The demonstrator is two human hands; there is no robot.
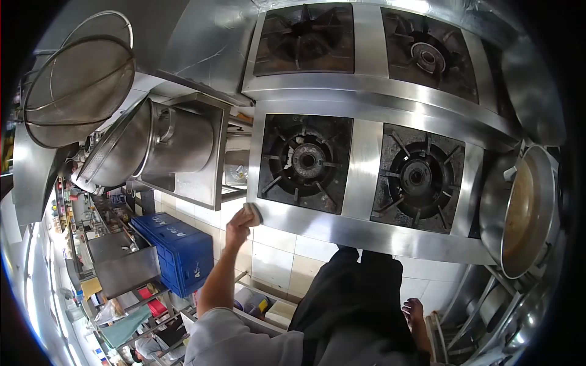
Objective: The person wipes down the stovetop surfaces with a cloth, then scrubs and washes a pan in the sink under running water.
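My left hand (238,228) is closed around a small sponge (253,213), pale with a darker edge. It presses the sponge to the front left corner of the steel stove top (287,218). The nearest burner (307,160) to that hand is the front left one, under a black grate. Low by my right side hangs my right hand (413,310), its fingers loosely bent and apart, with nothing seen in it. Another burner (417,177) lies at the front right of the stove.
Further burners (427,58) sit on a raised rear section. Large pans (524,210) stand at the right end. To the left are a big steel pot (183,137), a round strainer (79,91) and a blue crate (174,250). Another person (155,348) shows at lower left.
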